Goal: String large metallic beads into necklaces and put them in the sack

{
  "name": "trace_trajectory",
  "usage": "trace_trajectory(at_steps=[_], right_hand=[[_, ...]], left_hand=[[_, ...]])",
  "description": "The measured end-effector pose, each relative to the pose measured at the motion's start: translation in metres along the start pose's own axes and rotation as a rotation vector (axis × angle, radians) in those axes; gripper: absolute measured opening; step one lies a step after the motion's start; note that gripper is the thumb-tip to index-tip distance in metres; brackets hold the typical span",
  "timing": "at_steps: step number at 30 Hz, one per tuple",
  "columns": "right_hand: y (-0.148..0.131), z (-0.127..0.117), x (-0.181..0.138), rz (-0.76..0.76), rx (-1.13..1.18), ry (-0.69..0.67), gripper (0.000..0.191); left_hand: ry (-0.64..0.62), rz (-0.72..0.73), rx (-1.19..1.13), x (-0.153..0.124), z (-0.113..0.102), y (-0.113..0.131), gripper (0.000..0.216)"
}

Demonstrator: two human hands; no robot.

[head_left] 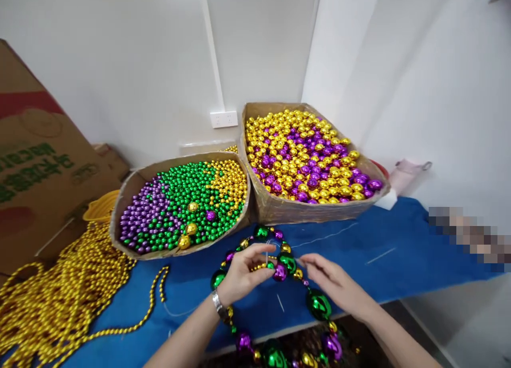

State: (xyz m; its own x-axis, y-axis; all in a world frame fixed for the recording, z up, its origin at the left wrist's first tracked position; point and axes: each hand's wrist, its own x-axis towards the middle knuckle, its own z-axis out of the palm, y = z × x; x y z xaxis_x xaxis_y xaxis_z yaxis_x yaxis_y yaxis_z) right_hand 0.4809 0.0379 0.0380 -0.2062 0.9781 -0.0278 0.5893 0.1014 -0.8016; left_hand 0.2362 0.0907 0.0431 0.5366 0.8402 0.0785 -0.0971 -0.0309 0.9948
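A necklace (320, 304) of large and small shiny green, purple and gold beads forms a loop at the table's front edge, its lower part hanging over. My left hand (245, 269), with a metal bracelet at the wrist, is curled around a section of it. Beads show between its thumb and index finger, along with a short pale stick or thread end. My right hand (333, 283) pinches by the fingertips at a thin clear thread just right of a big green bead (286, 262). What exactly lies between the right fingertips is too small to make out.
A box of small beads (115, 224) stands at back left, and a box of larger gold and purple beads (319, 212) behind it to the right. Gold bead strands (64, 288) heap at left by a printed carton (40, 160). Thread pieces lie on the blue cloth (343, 251).
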Motion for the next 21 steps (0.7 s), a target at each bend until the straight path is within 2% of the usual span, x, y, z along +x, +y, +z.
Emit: trace_trajectory(at_steps=[2, 5, 12, 17, 21], right_hand=[[-0.030, 0.005, 0.012, -0.115, 0.001, -0.051, 0.028], [-0.049, 0.009, 0.023, -0.222, -0.097, -0.040, 0.026], [-0.047, 0.013, 0.026, -0.353, -0.231, -0.015, 0.025], [-0.047, 0.018, 0.026, -0.377, -0.306, 0.013, 0.029], [-0.049, 0.019, 0.022, -0.400, -0.278, 0.041, 0.029]], left_hand=[[-0.029, 0.009, -0.002, -0.001, -0.001, 0.000, 0.045], [-0.038, 0.037, 0.013, -0.002, -0.002, -0.001, 0.045], [-0.025, 0.109, 0.180, -0.001, -0.001, 0.000, 0.043], [-0.045, 0.105, 0.146, 0.000, 0.002, 0.004, 0.042], [-0.041, 0.102, 0.172, 0.000, 0.004, 0.004, 0.042]])
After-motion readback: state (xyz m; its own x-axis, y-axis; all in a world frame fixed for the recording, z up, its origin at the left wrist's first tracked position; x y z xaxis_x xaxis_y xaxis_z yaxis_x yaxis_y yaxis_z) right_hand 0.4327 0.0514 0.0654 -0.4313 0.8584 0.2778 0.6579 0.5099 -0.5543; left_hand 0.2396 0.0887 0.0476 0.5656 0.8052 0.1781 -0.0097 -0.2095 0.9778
